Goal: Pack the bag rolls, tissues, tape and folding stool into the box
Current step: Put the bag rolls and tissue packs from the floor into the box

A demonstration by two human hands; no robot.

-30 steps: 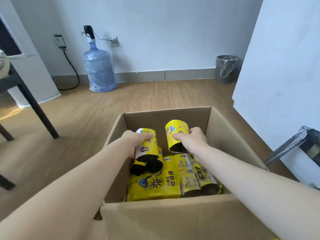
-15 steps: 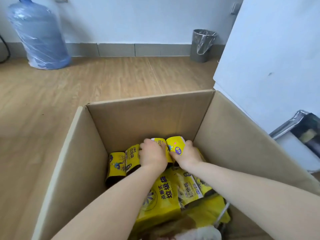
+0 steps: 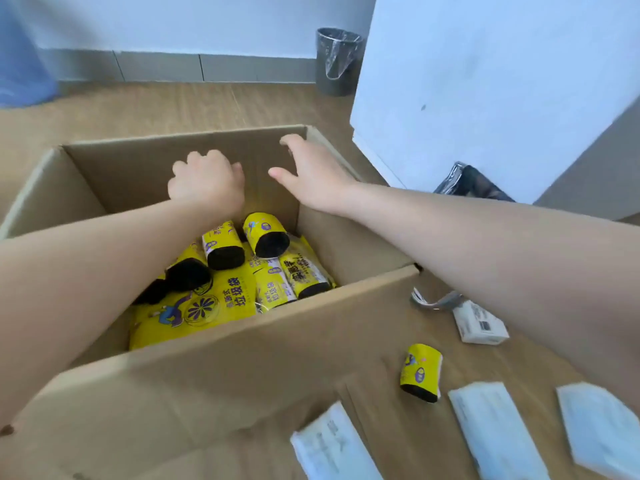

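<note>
An open cardboard box stands on the wooden floor. Inside lie several yellow bag rolls with black ends; two of them rest on top at the far side. My left hand hovers above them with fingers curled and nothing in it. My right hand is beside it, fingers spread, near the box's far right corner. One more bag roll stands on the floor right of the box. Several white tissue packs lie near it. The folding stool shows partly behind my right arm.
A white cabinet or wall panel rises to the right. A grey waste bin stands by the back wall. A blue water bottle is at the far left. Another white pack lies on the floor under my right arm.
Both hands have let go of the two bag rolls, which now lie in the box. The hands have lifted up above them. The view has tilted down and right.
</note>
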